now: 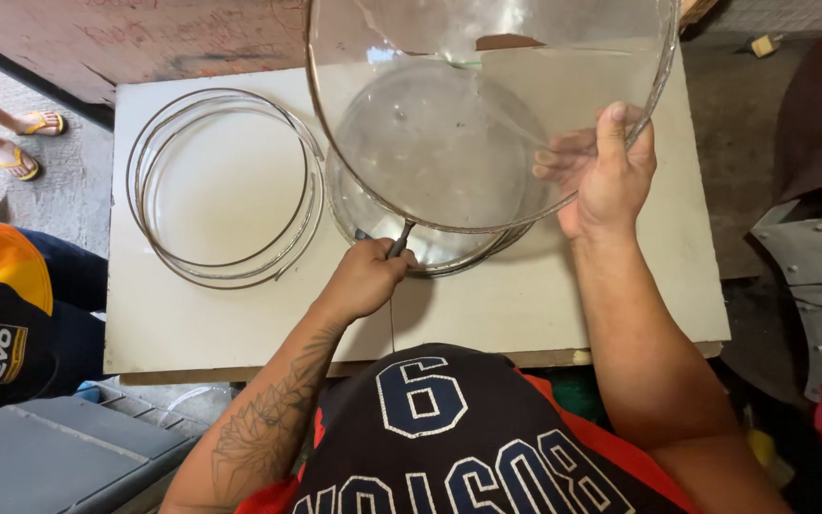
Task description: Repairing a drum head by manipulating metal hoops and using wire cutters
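With our right hand (606, 176) we hold the big clear glass disc (487, 105) tilted above the desk (544, 295), fingers pinching its lower right rim, while our left hand (368, 276), nearer its bottom edge, grips a thin dark tool (399, 243)

Clear glass lid (449, 114), silvery metal rings (225, 186), off-white board (544, 305), yellow sandals (42, 122)

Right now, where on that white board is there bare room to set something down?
The white board is bare along its right side, beside the right hand holding the clear glass lid, and along the near edge under the metal rings. The middle is crowded: stacked glass lids and the left hand gripping a tool.
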